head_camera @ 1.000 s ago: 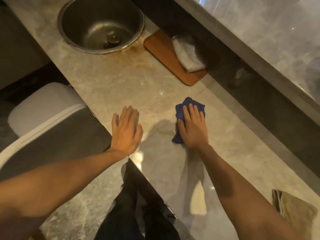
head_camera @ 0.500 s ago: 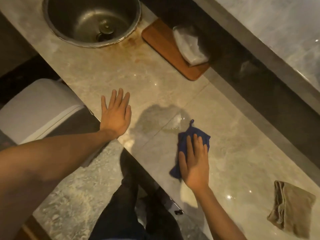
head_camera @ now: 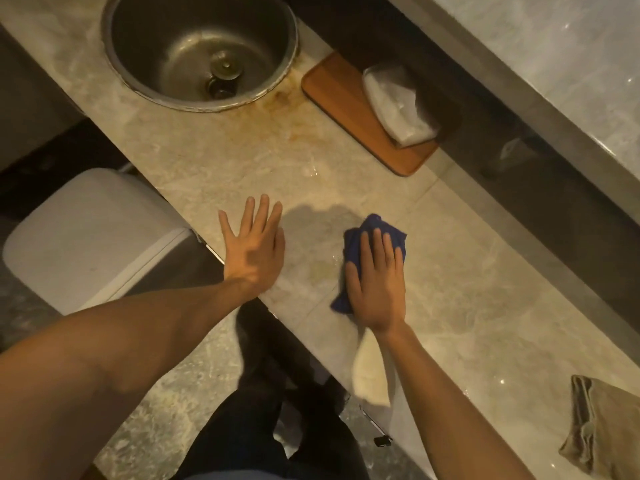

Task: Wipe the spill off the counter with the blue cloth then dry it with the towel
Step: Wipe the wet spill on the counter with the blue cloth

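Marble counter (head_camera: 467,271): flat right hand (head_camera: 377,285) presses blue cloth (head_camera: 356,247), seemingly lengthwise toward the sink; left hand (head_camera: 254,247) splayed, empty.

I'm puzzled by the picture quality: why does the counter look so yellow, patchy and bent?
Head view: warm, dim light tints the counter yellow; a dark shadow falls between the left hand and the right hand pressing the blue cloth; small glints mark wet spots; the wide lens bows straight edges; the towel is cropped.

Two hands rest on the bench (head_camera: 467,289): left hand (head_camera: 254,252) and right hand (head_camera: 379,285). One blue cloth (head_camera: 374,230), one towel (head_camera: 604,431). One sink (head_camera: 199,51), one wooden board (head_camera: 349,109), one plastic bag (head_camera: 398,105).
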